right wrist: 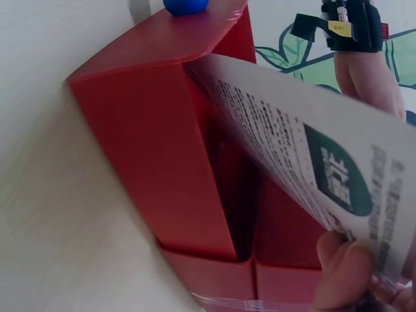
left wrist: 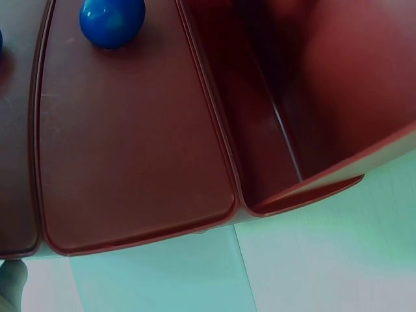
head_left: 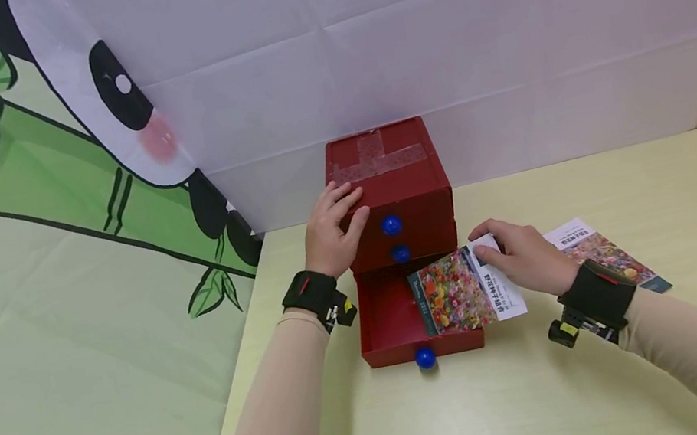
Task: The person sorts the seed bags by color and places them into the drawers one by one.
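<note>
A small red drawer box (head_left: 393, 186) stands against the backdrop, its bottom drawer (head_left: 381, 321) pulled out. My left hand (head_left: 332, 232) rests on the box's top left edge with its fingers spread. Between thumb and fingers, my right hand (head_left: 523, 256) pinches a seed packet (head_left: 459, 291) printed with flowers. The packet is tilted over the right part of the open drawer. In the right wrist view, the back of the packet (right wrist: 292, 143) shows, its far end at the drawer wall (right wrist: 143, 156). A second flower packet (head_left: 615, 260) lies on the table, partly behind my right hand.
Blue knobs (head_left: 392, 225) stick out from the drawer fronts, one (head_left: 425, 358) on the pulled-out drawer. The pale wooden table (head_left: 595, 189) meets a printed cloth backdrop (head_left: 467, 56) behind the box and another cloth on the left. Clear tape (head_left: 374, 162) crosses the box top.
</note>
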